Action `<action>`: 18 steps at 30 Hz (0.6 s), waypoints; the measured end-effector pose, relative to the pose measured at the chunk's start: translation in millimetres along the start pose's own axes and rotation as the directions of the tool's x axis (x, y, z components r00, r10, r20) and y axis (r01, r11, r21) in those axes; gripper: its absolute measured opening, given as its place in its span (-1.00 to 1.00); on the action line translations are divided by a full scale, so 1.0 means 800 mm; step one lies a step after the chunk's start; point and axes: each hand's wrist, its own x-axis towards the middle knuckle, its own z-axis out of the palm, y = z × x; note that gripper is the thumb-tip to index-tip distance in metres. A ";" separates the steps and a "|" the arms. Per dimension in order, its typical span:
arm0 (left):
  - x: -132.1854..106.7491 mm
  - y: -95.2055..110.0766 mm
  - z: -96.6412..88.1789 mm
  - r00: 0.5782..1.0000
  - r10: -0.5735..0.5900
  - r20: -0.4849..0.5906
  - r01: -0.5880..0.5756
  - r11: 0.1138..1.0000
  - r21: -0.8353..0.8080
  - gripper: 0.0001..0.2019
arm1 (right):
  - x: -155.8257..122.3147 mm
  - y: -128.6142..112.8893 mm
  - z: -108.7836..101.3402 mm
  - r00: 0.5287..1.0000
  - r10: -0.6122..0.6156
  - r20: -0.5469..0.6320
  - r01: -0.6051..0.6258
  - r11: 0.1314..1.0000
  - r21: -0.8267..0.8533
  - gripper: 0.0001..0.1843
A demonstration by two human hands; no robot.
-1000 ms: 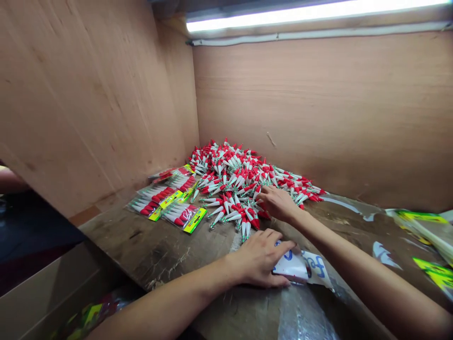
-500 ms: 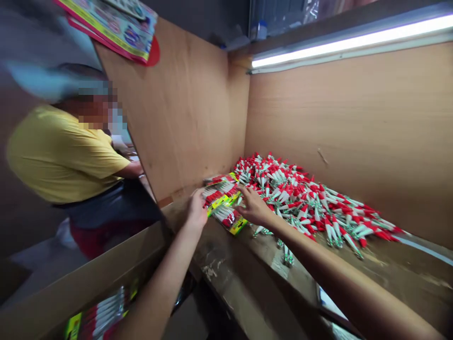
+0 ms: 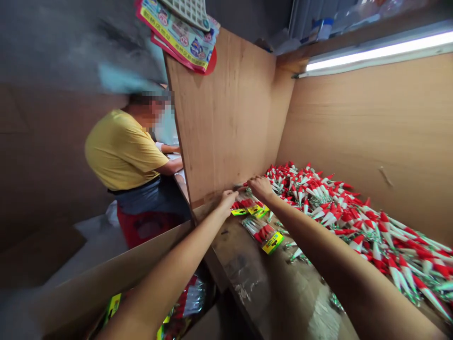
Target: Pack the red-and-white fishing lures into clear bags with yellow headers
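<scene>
Red-and-white pointed pieces in clear packs with yellow labels (image 3: 253, 208) lie in a small group by the wooden divider. At the left edge of this group is my left hand (image 3: 227, 203), its fingers pinched on a pack. My right hand (image 3: 261, 187) is curled over the far side of the same packs, with its fingertips partly hidden. One separate pack (image 3: 264, 232) lies flat nearer to me, its label towards me. A large heap of loose red-and-white pieces (image 3: 329, 203) with green, shiny ends spreads to the right of my right hand.
Below my left forearm, a cardboard box (image 3: 141, 257) holds more packs. A wooden divider (image 3: 226, 113) stands ahead, with a person in a yellow shirt (image 3: 125, 146) seated beyond it. Printed flyers (image 3: 184, 40) hang on its top, and a tube light (image 3: 378, 49) runs at upper right.
The view has swung left. Both hands have moved to the far end of the packs, and their fingers have closed there. One pack now lies apart, nearer to me.
</scene>
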 end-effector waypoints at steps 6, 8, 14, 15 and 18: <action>0.005 -0.009 -0.004 0.999 -0.018 -0.046 0.020 0.999 0.030 -0.66 | -0.012 -0.010 -0.024 1.000 0.003 -0.022 -0.004 1.000 -0.021 -0.67; -0.007 -0.004 -0.013 0.999 0.012 -0.052 -0.011 1.000 0.015 -0.68 | -0.023 -0.017 -0.038 0.999 -0.004 -0.053 0.002 1.000 -0.023 -0.66; -0.116 0.020 -0.103 0.976 0.188 -0.110 -0.195 0.979 -0.057 -0.68 | -0.084 -0.074 -0.084 0.978 -0.093 -0.189 0.102 0.994 0.037 -0.58; -0.143 0.023 -0.130 0.968 0.218 -0.121 -0.227 0.972 -0.065 -0.64 | -0.096 -0.095 -0.089 0.964 -0.149 -0.219 0.165 0.985 0.058 -0.58; -0.225 0.016 -0.222 0.931 0.287 -0.225 -0.305 0.951 -0.045 -0.57 | -0.129 -0.172 -0.094 0.897 -0.363 -0.254 0.402 0.907 0.124 -0.59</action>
